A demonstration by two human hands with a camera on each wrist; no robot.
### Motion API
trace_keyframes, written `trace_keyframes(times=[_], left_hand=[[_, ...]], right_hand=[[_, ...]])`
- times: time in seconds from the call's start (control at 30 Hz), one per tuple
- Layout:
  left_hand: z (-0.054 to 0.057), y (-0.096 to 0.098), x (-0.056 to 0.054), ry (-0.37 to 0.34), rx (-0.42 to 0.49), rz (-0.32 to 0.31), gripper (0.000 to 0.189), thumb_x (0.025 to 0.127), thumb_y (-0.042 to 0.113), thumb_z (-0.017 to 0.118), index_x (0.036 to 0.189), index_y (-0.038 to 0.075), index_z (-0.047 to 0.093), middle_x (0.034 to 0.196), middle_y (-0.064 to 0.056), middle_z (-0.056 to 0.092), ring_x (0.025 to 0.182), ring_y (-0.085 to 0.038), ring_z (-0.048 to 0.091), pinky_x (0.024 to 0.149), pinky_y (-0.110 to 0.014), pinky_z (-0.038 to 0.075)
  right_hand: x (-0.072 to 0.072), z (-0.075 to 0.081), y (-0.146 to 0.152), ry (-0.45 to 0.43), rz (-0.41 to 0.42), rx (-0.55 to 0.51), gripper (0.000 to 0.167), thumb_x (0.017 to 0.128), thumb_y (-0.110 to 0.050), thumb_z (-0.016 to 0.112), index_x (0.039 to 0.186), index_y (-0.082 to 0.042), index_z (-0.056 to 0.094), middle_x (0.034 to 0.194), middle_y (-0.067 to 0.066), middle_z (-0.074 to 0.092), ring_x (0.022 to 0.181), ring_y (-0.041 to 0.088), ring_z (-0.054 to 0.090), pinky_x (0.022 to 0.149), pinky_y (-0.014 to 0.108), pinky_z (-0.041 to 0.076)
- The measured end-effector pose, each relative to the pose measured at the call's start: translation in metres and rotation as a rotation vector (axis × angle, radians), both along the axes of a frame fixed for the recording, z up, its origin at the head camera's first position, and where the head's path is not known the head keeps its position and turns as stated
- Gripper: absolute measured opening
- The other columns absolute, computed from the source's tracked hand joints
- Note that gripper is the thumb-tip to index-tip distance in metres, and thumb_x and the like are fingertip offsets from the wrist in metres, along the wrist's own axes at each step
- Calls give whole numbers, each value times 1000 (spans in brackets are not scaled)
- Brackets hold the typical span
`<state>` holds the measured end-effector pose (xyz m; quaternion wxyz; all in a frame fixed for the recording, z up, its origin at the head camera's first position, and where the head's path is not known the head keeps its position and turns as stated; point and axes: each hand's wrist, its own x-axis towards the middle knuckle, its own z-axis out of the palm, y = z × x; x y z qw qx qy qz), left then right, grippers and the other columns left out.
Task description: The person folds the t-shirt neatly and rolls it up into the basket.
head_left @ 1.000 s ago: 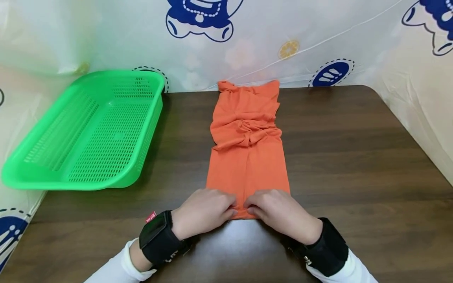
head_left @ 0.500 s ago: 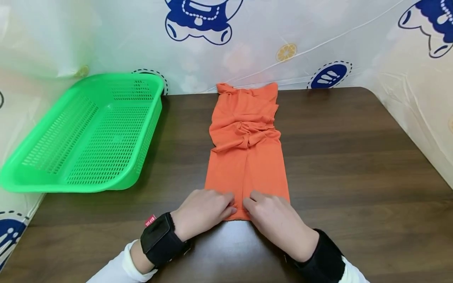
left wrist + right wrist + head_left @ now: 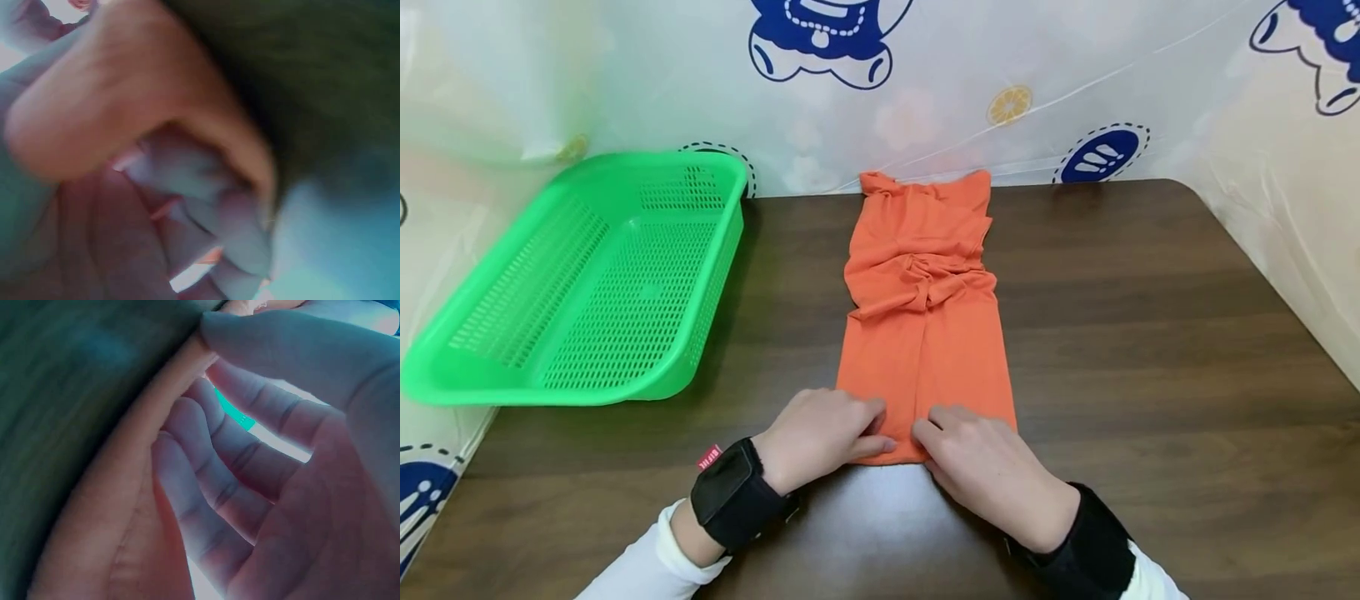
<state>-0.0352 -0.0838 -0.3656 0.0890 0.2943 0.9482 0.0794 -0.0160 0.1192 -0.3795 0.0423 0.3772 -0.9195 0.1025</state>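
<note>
Orange cloth (image 3: 921,333): lies lengthwise from 12 to 6 o'clock on the desk (image 3: 1150,350), rumpled across the middle, smoother toward 6 o'clock.
Handling: probably light, soft and limp; hardly fragile or slippery, but apt to crease or shift if drawn from a single point.
Best hold: likely both corners of the 6 o'clock edge, taken together so that the width stays even.
Left hand (image 3: 816,433): between the cloth's 7 and 8 o'clock, fingers bent, thumb along the near edge; whether this grip pinches fabric cannot be told.
Right hand (image 3: 988,462): at 5 o'clock; its grip pinches the near edge.
Green basket (image 3: 572,396): at 9 o'clock, apart from the cloth.
Count: one cloth, one basket, two hands, two black wristbands (image 3: 737,496), one desk.
</note>
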Motion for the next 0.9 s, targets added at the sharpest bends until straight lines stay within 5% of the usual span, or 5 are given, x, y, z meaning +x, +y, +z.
trace_keyframes(times=[0.3, 0.5, 0.9], left_hand=[[6, 20, 27, 320, -115, -87, 10, 80, 10, 61, 73, 14, 55, 61, 2, 42, 55, -14, 39, 45, -24, 31], [4, 31, 39, 376, -104, -64, 18, 82, 11, 57, 66, 12, 50, 57, 1, 33, 45, -14, 32, 37, -22, 24], [-5, 32, 36, 428, -129, -19, 23, 85, 13, 54, 65, 12, 44, 59, 0, 32, 49, -14, 33, 35, -23, 21]], right_hand=[[2, -1, 0, 12, -22, 10, 14, 79, -17, 64, 71, -18, 52, 62, -8, 34, 53, 8, 33, 43, 20, 28], [-1, -1, 0, 51, -58, -9, 13, 77, -14, 62, 73, -17, 50, 60, -9, 34, 52, 7, 35, 44, 20, 29], [-3, -3, 1, 14, -53, 5, 20, 74, -23, 69, 69, -18, 50, 62, -9, 35, 53, 8, 34, 44, 20, 30]])
